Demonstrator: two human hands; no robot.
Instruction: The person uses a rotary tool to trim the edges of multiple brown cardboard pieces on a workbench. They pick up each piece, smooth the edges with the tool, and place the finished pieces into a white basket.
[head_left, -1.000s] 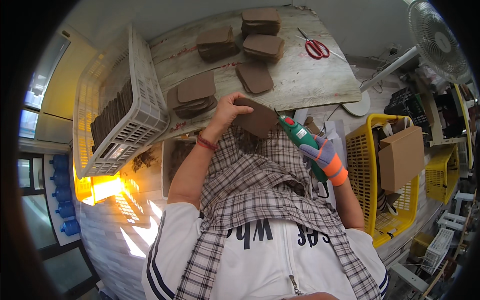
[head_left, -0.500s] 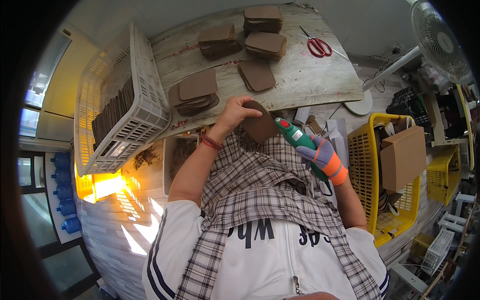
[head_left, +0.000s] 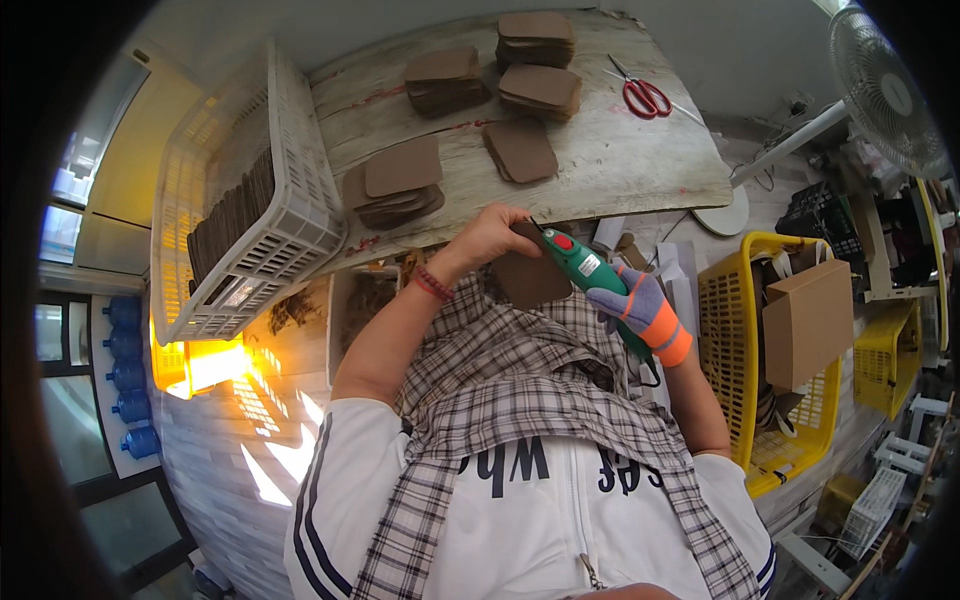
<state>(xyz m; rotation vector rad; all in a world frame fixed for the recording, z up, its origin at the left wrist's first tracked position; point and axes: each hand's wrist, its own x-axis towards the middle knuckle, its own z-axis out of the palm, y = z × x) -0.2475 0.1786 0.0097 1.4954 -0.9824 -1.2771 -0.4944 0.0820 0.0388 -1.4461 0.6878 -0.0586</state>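
My bare left hand [head_left: 488, 238], a red band at its wrist, pinches a flat brown piece with rounded corners [head_left: 532, 282] above my lap. My right hand [head_left: 642, 308], in a grey and orange glove, is wrapped round a green handheld electric tool with a red button [head_left: 582, 264]. The tool's front end meets the upper edge of the brown piece, close to my left fingertips. What its tip does there is too small to make out. Beyond my hands, a stack of like brown pieces [head_left: 403, 167] and another brown stack [head_left: 520, 150] lie on the worn table [head_left: 610, 180].
More brown stacks [head_left: 445, 78] and red-handled scissors [head_left: 646, 98] lie farther back. At left, a white plastic crate [head_left: 305, 190] holds a row of brown pieces. A yellow basket [head_left: 727, 340] with a cardboard box [head_left: 805, 325] stands at right, below a fan [head_left: 885, 92].
My left hand has moved slightly right and down, and the brown piece has turned in it. The tool's tip has shifted left along the edge, nearer my left fingers.
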